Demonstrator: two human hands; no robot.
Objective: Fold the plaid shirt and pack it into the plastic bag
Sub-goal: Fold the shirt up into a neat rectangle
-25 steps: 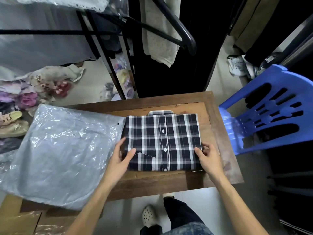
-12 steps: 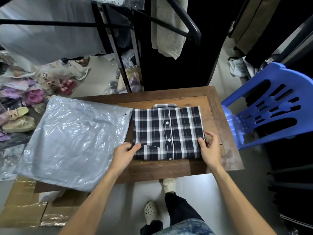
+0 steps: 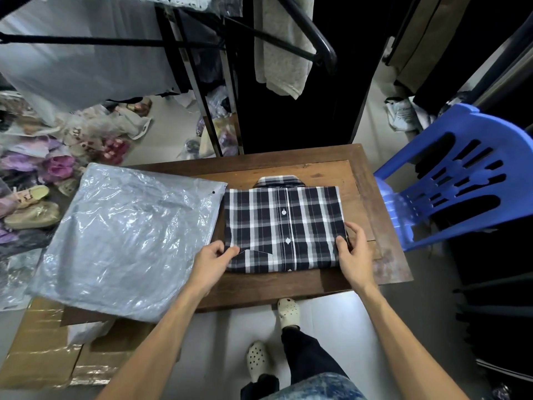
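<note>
Plaid shirt (image 3: 284, 229) lay folded on desk (image 3: 366, 180), just beside plastic bag (image 3: 127, 238). Left hand (image 3: 212, 262) and right hand (image 3: 353, 254) pinched its 2 near corners, probably to lift it flat.

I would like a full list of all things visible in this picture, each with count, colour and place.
plaid shirt: one, dark navy and white, folded, on the table.
plastic bag: one, clear, lying flat over the table's left part, beside the shirt.
table: one, brown wood, centre.
chair: one, blue plastic, right of the table.
clothes rack: one, black metal, behind the table.
grey garment: one, hanging on the rack.
shoes on the floor: several, pink, purple and beige, far left.
cardboard boxes: brown, lower left; count unclear.
left hand: grips the shirt's near left corner.
right hand: grips the shirt's near right corner.
</note>
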